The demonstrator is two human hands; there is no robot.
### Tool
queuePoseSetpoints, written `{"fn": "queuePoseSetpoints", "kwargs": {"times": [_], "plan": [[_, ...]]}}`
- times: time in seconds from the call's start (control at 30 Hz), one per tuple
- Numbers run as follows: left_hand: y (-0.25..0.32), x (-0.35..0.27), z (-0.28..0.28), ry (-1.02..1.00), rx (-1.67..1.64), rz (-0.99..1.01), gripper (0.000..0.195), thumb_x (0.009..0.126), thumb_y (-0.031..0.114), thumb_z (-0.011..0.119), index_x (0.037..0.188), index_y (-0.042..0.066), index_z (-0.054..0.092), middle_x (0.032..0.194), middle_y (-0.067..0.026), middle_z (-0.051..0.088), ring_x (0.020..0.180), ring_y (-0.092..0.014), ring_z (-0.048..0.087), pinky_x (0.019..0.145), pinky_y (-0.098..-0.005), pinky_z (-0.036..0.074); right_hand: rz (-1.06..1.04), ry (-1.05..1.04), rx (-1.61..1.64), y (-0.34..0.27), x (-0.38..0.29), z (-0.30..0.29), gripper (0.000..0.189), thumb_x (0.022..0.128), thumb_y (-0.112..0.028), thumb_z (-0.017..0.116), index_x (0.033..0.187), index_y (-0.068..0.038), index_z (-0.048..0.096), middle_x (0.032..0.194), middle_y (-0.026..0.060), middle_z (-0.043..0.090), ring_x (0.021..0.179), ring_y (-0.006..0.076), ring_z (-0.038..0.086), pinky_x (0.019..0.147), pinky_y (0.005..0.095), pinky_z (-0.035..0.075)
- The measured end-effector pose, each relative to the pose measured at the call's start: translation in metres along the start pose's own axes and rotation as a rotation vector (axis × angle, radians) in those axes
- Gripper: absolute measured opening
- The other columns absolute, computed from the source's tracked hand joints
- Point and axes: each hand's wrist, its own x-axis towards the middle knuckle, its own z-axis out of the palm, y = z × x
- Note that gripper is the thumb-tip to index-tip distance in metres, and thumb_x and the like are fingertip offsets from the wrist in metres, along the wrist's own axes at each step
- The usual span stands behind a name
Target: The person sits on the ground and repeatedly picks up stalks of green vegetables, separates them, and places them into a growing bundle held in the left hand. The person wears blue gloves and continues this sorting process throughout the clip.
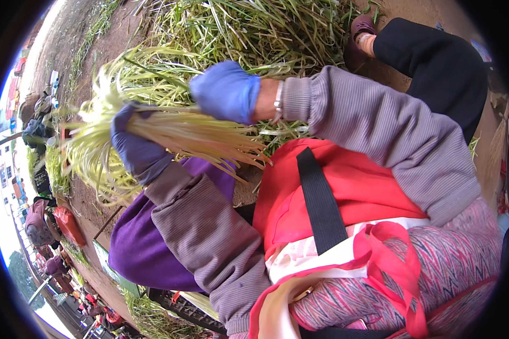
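My left hand (138, 142), in a blue-violet glove, is closed around a thick bundle of pale yellow-green, chive-like stalks (186, 129). The loose leaf ends fan out to the left, and the pinkish stalk ends point right, over my lap. My right hand (227, 93), in a blue glove, is curled at the upper side of the bundle and blurred. Its fingertips are hidden, so whether it grips a stalk cannot be seen. A darker green leaf (157, 74) runs from the bundle towards it.
A heap of green and straw-coloured leaf trimmings (254, 34) covers the ground ahead. A black plastic crate (186, 309) stands low at my left, near more trimmings (152, 315). A red bag (69, 225) lies farther off beside a bent-over person (40, 222). A broom (494, 152) is at the far right.
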Motion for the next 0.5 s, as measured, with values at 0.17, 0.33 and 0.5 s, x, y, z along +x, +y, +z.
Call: {"fn": "queuePoseSetpoints", "kwargs": {"times": [0.17,0.33,0.5], "plan": [[0.029,0.010,-0.042,0.015,-0.014,0.092,0.012,0.064,0.009,0.055,0.072,0.000,0.051,0.063,-0.0081,0.051,0.056,-0.018,0.047,0.065,-0.0329,0.044,0.007,-0.639,-0.545,0.092,-0.086,0.030,0.008,0.064,-0.014,0.055,0.067,-0.010,0.062,0.059,0.0047,0.057,0.053,0.0203,0.056,0.040,0.0324,0.043],[0.062,-0.001,-0.071,0.157,0.110,0.246,0.022,0.071,0.022,0.050,0.078,0.002,0.055,0.071,-0.0111,0.057,0.067,-0.023,0.055,0.073,-0.0378,0.044,0.318,-1.162,-0.719,0.138,-0.107,0.009,0.028,0.061,-0.013,0.062,0.089,-0.013,0.062,0.089,0.0031,0.060,0.079,0.0192,0.058,0.058,0.0364,0.047],[0.048,-0.003,-0.070,-0.103,0.063,0.121,0.019,0.073,0.024,0.049,0.076,0.005,0.054,0.069,-0.0049,0.052,0.068,-0.018,0.051,0.070,-0.0336,0.042,0.038,-0.240,-0.146,0.064,-0.012,-0.035,0.036,0.077,-0.032,0.043,0.072,0.001,0.056,0.065,0.0095,0.054,0.053,0.0218,0.050,0.055,0.0337,0.045]]}}
